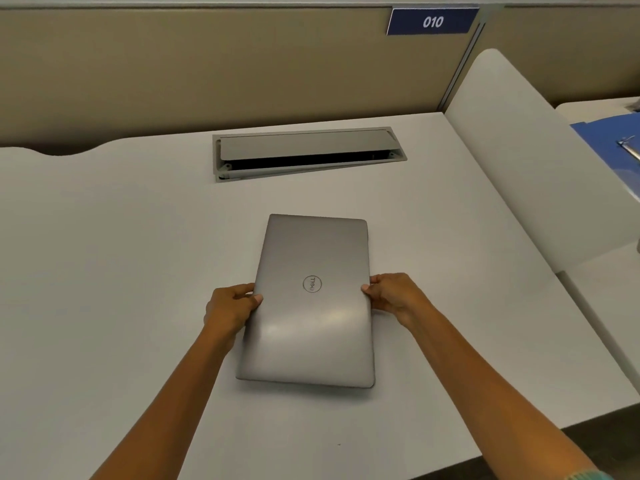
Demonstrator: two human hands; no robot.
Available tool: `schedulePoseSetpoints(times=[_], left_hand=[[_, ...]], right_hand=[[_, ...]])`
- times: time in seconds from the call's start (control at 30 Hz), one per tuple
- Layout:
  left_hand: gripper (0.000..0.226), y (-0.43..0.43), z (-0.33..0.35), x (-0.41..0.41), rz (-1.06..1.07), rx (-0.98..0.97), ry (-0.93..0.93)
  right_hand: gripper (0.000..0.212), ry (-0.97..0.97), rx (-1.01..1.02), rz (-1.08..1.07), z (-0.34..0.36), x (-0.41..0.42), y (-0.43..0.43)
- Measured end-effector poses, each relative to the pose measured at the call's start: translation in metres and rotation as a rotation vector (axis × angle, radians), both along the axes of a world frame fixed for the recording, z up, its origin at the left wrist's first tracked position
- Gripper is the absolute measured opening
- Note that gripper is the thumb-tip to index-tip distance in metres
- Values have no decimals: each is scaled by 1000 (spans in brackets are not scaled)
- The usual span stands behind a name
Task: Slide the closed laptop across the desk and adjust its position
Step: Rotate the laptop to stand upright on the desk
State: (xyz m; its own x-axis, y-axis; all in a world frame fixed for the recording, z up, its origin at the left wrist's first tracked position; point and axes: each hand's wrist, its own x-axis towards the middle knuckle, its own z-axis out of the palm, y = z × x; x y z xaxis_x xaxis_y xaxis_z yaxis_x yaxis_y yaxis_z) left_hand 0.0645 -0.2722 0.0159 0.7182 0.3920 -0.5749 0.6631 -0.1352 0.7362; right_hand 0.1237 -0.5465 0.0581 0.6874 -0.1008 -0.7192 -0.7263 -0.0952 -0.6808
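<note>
A closed silver laptop (311, 327) with a round logo on its lid lies flat on the white desk (121, 254), its long side running away from me. My left hand (230, 306) grips the laptop's left edge, thumb on the lid. On the opposite edge my right hand (394, 294) holds the laptop at about the same height, fingertips curled over the rim. Both forearms reach in from the bottom of the view.
A grey cable hatch (304, 152) with its flap ajar is set into the desk beyond the laptop. A beige partition (207, 64) with a blue "010" sign (433, 21) backs the desk. A white divider (526, 161) stands at right, with a blue folder (613, 140) behind it.
</note>
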Motion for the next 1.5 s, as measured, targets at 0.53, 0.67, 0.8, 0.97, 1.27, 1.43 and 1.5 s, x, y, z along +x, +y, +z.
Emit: schedulePoseSetpoints(times=[0.53,0.67,0.8,0.97,1.27,1.43,1.5], left_hand=[[43,-10,-5,-11,102,-63,1],[44,-9,-5,-11,73,-29,4],[47,-3,-1,-9,-44,46,21],[63,1,16,16,-212,332,-54],[51,-10,39,102,-466,551,-301],[53,-31,36,147,-767,655,-298],[56,-39,30,159,-847,662,-255]], right_hand=[[34,-2,-162,200,-12,32,3],[33,-47,-193,154,-20,31,1],[32,-74,-212,135,-19,29,-1],[31,-198,-295,59,-3,-2,-2],[14,248,408,-439,1,-155,42],[15,464,512,-541,-3,-174,66],[15,455,506,-557,-3,-170,72]])
